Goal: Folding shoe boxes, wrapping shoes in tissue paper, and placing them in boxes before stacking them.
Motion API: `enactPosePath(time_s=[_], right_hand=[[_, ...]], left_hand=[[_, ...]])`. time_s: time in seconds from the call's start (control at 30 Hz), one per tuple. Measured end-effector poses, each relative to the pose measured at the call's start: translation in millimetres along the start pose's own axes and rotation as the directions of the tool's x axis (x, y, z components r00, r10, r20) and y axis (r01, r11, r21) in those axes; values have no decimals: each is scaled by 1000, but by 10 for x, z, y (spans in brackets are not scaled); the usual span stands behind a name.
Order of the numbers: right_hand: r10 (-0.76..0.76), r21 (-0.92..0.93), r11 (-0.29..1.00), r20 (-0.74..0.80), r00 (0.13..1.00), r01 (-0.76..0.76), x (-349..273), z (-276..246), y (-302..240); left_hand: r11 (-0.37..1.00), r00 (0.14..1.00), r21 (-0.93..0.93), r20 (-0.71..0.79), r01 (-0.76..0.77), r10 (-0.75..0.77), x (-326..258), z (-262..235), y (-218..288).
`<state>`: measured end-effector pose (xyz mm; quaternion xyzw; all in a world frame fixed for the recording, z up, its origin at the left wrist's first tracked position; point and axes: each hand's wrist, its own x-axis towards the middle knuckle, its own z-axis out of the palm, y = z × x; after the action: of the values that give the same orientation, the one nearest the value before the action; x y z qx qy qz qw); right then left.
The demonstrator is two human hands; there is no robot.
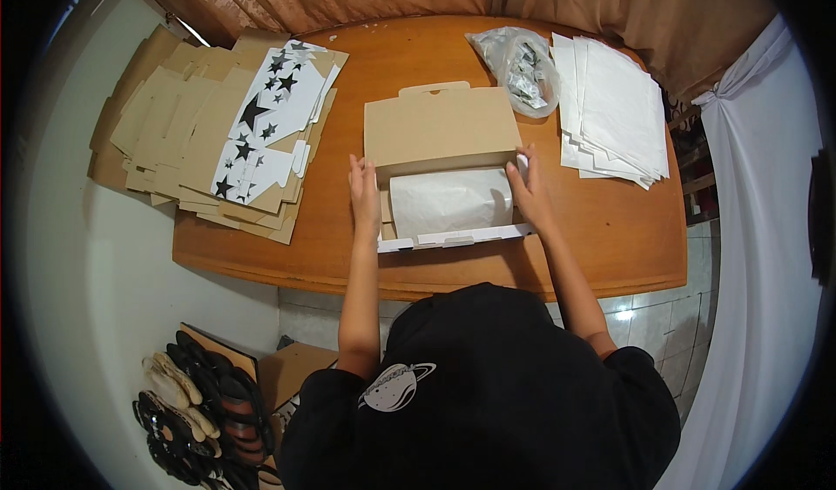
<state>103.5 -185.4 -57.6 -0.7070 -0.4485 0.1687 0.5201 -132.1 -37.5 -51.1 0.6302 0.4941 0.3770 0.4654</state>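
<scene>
A cardboard box stands in front of me, brown inside with white outer faces, its lid raised and leaning back. Inside it lies a bundle in white tissue paper, whose contents are hidden. My left hand grips the box's left wall, fingers along the upper edge. On the opposite side, my right hand holds the right wall near the lid's hinge, with the thumb toward the inside.
Flat unfolded boxes are piled at the table's left, the top one white with black stars. A plastic bag of small packets and a stack of white paper sheets lie at the far right. Several sandals are at lower left.
</scene>
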Motion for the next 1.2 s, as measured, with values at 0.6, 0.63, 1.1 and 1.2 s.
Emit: enactPosePath(time_s=[0.6,0.63,1.1,1.2], right_hand=[[32,-45,999,312,950,-19,45,-346,225],[33,-44,999,314,949,-20,26,-391,192],[-253,-175,943,169,952,282,-501,-275,-277],[-240,-101,963,93,966,249,-452,-231,-307]], left_hand=[[948,964,-312,224,-67,142,-17,-313,-281],[969,940,-221,295,-109,172,-38,-385,-274],[879,877,31,91,-476,472,-877,-267,-16],[914,915,98,-58,-394,400,-820,-160,37]])
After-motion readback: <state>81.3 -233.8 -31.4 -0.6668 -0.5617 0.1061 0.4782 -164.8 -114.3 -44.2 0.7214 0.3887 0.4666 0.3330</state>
